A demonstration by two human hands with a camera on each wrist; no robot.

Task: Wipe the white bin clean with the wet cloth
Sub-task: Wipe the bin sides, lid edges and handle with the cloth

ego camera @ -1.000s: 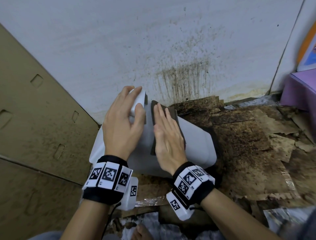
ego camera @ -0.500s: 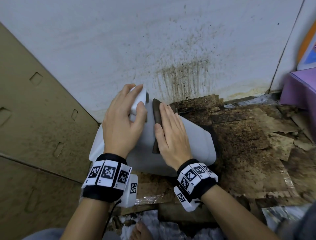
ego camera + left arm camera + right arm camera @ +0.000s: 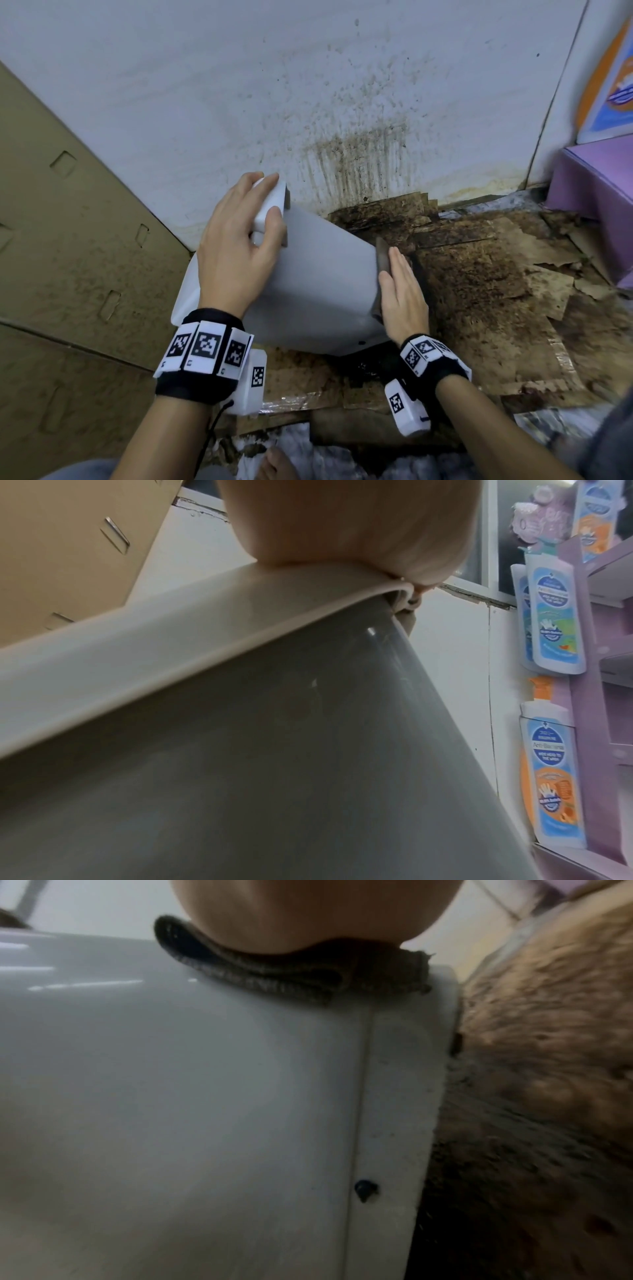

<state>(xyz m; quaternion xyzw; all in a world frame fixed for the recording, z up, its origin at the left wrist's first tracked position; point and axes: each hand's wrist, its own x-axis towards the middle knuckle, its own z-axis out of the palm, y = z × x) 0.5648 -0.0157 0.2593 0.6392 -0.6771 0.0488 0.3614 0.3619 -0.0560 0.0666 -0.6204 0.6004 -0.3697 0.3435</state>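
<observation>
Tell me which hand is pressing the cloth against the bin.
The right hand: its straight fingers press the dark cloth flat against the white bin near its right edge. The left hand only grips the bin's far corner.

The right hand hides most of the cloth (apparently folded); fingertips unseen.

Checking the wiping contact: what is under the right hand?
A folded dark cloth, pressed flat against the white bin by the right hand. The bin surface beneath the cloth is covered.
</observation>
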